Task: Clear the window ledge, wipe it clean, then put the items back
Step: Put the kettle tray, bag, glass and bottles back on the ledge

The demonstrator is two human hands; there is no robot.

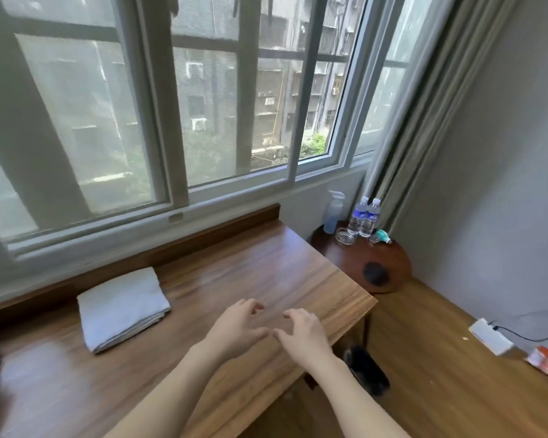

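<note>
Both hands hover over the front right part of the wooden ledge (203, 263), the left hand (234, 324) and right hand (302, 330) side by side with thumbs almost meeting. Fingers are loosely curled and hold nothing. A folded white towel (122, 308) lies flat toward the ledge's left half, near its back edge under the window (159, 99). Past the ledge's right end stands a round side table (389, 267); at its back edge are a spray bottle (332, 214), two water bottles (364, 218) and a glass ashtray (346, 236).
</note>
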